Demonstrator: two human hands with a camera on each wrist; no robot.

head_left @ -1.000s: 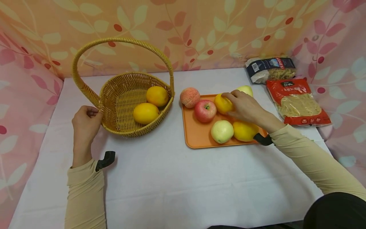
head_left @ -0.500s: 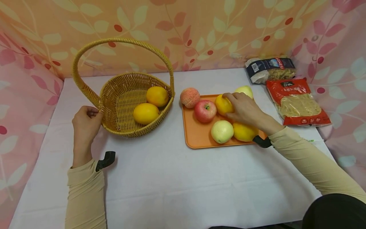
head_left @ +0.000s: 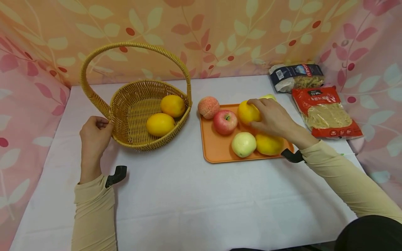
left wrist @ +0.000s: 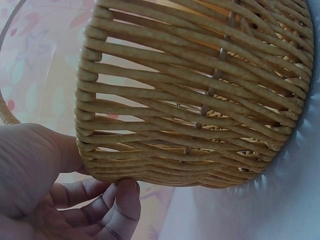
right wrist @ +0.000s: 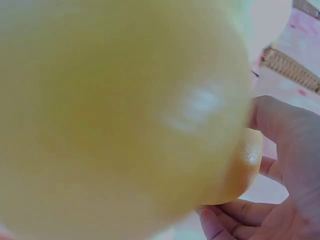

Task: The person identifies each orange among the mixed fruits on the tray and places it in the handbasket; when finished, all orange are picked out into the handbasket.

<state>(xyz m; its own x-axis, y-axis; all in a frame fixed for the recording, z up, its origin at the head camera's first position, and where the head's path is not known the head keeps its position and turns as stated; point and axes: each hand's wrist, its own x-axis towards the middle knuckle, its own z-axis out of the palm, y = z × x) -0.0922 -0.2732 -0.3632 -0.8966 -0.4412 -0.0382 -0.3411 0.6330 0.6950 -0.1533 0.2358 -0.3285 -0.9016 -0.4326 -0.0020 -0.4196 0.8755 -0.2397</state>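
My left hand (head_left: 95, 136) pinches the left rim of a woven wicker basket (head_left: 133, 122) near the foot of its tall handle. In the left wrist view, thumb and fingers meet around the basket's edge (left wrist: 115, 176). Inside lie a yellow lemon (head_left: 160, 124) and a rounder yellow-orange fruit (head_left: 173, 106). My right hand (head_left: 276, 118) grips an orange (head_left: 249, 112) over the orange tray (head_left: 216, 153). Thumb and fingers curl round this orange (right wrist: 247, 165) in the right wrist view, partly hidden behind a large, close, blurred yellow fruit (right wrist: 125, 115).
On the tray are a red apple (head_left: 225, 122), a pale green round fruit (head_left: 244, 144) and a yellow lemon (head_left: 270, 144). A peach (head_left: 208, 107) sits at its back-left corner. Another pale green fruit (head_left: 268, 97) is mostly hidden. A pasta bag (head_left: 296, 76) and red food packet (head_left: 326, 111) lie right.
My right hand has shifted slightly to the right and up with the orange, covering more of the back pale green fruit. The left hand and basket stay in place.
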